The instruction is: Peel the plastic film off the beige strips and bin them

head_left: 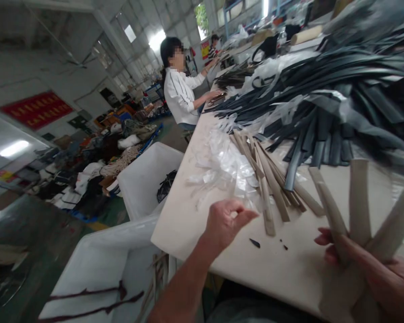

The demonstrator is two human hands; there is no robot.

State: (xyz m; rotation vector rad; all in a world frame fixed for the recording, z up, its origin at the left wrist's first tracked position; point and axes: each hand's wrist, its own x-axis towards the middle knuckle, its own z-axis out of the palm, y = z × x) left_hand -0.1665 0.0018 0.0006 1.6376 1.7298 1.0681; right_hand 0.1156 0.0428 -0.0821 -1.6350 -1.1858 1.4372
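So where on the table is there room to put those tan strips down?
The bare table between the left hand and right hand is free, bar a few dark scraps. The near-left edge below the clear plastic is open too. Farther back, tan strips and black strips crowd it.

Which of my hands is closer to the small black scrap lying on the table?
Left. The left hand hovers just left of the small black scrap; the right hand, holding tan strips, sits farther off on its right.

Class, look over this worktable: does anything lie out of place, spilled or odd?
Small dark scraps lie loose on the bare table, apart from the strip piles. Clear plastic wrappers are strewn in a crumpled heap beside the tan strips.
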